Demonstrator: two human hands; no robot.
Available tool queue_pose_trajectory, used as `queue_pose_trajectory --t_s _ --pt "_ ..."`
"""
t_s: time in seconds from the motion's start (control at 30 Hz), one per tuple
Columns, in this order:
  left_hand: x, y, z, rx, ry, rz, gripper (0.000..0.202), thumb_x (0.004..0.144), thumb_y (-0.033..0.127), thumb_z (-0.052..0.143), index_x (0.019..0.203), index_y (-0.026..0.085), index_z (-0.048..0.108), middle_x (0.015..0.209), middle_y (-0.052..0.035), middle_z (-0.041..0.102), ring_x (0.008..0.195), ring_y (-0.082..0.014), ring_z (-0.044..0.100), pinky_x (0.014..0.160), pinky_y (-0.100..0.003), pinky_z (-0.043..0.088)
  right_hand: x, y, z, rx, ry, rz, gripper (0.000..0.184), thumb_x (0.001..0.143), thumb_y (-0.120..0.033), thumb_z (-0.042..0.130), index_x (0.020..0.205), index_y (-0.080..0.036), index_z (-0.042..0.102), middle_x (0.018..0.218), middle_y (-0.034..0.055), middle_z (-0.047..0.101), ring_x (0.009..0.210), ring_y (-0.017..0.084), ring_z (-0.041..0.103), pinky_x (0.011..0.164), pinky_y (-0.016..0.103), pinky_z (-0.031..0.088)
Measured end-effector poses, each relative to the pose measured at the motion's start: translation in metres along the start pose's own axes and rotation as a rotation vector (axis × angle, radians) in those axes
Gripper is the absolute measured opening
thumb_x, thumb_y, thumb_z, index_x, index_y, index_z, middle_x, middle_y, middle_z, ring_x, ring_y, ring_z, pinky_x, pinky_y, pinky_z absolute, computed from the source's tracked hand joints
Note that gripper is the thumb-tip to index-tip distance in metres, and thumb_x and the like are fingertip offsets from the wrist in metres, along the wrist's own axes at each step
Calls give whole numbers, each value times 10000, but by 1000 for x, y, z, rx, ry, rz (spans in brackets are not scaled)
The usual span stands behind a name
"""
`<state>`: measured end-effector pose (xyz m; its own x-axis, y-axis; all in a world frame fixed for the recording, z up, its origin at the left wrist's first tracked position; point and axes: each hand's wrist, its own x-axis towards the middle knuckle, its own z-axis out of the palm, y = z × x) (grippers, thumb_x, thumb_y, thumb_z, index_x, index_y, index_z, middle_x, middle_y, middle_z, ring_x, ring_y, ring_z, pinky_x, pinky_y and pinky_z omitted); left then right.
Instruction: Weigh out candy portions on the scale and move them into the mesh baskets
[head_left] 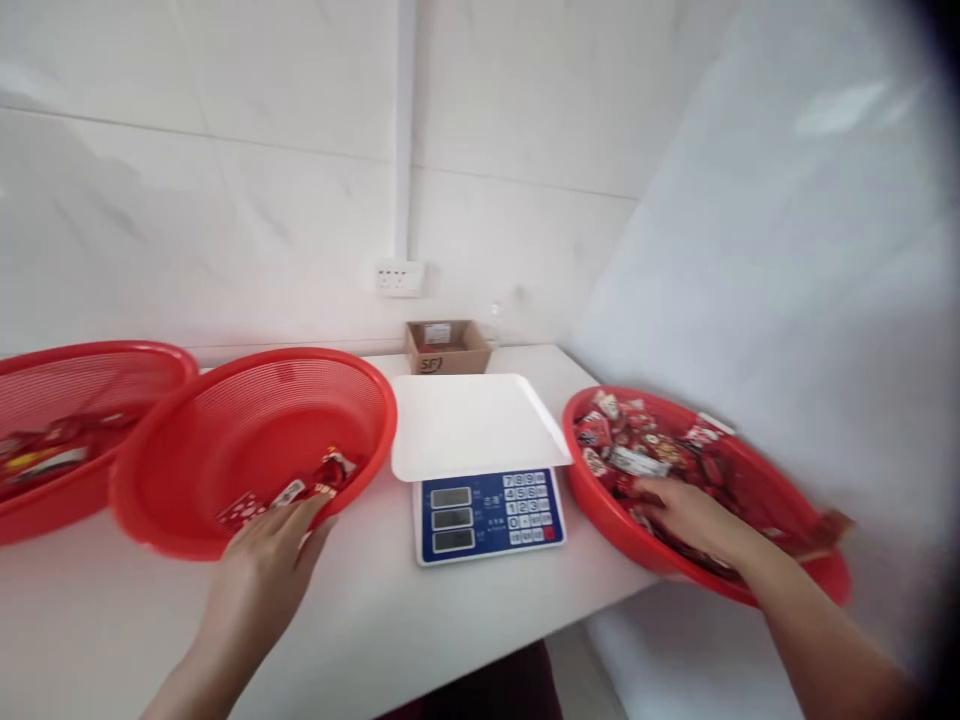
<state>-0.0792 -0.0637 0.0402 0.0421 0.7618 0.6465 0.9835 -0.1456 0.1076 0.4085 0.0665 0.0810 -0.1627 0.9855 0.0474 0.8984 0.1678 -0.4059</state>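
My left hand (264, 562) reaches over the front rim of the middle red basket (225, 420), fingers stretched toward a few red snack packets (300, 485) lying in it; it holds nothing I can see. My right hand (686, 515) lies inside the right red basket (787, 500), fingers down among several red snack packets (637, 440); whether they grip one is hidden. Between the two baskets stands a digital scale with a bare white pan (472, 425) and a blue keypad face (487, 512).
A third red basket (82, 380) with a few packets stands at the far left, touching the middle one. A small cardboard box (447, 347) sits against the back wall below a white socket (400, 277). The white table's front edge runs close to me.
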Motion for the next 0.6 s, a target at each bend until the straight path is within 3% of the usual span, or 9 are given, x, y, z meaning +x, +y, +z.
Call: queue_pose_trajectory --t_s 0.13,0.23,0.3,0.4,0.47,0.6 --pt "-6 -7 6 -25 -22 14 320 942 399 406 1088 211 620 982 -119 722 889 -336 689 752 -472 529 -2 -6 -14 57 -54 89 228 782 -418 477 752 -240 617 797 24 704 788 238 653 785 372 499" --pt "-10 -12 8 -12 -32 31 334 938 425 406 1098 206 602 973 -124 718 912 -338 680 758 -465 523 -6 -9 -11 82 -222 69 253 720 -351 567 917 -230 669 991 52 712 928 262 644 856 392 479" --pt "-11 -15 11 9 -17 45 326 934 413 413 1108 208 596 973 -122 719 914 -338 679 753 -459 521 -7 -9 -2 58 -264 49 235 696 -287 581 898 -226 686 1028 64 703 938 268 639 859 399 473" --pt "-13 -20 17 31 22 94 320 923 389 431 1143 213 583 1001 -120 718 898 -337 682 760 -462 517 -5 -6 6 27 -188 26 133 734 -286 551 752 -211 659 969 70 692 887 252 634 844 390 471" --pt "-15 -22 19 41 52 133 320 919 386 443 1160 217 569 979 -116 723 861 -331 686 794 -480 506 -3 -4 4 28 -112 53 182 782 -336 517 804 -206 641 960 80 682 885 252 629 838 397 471" --pt "-16 -19 16 41 73 159 299 929 383 442 1154 225 559 956 -99 729 857 -326 687 892 -523 460 2 -13 -10 113 242 205 245 813 -430 497 902 -221 590 895 66 676 853 256 631 765 402 498"
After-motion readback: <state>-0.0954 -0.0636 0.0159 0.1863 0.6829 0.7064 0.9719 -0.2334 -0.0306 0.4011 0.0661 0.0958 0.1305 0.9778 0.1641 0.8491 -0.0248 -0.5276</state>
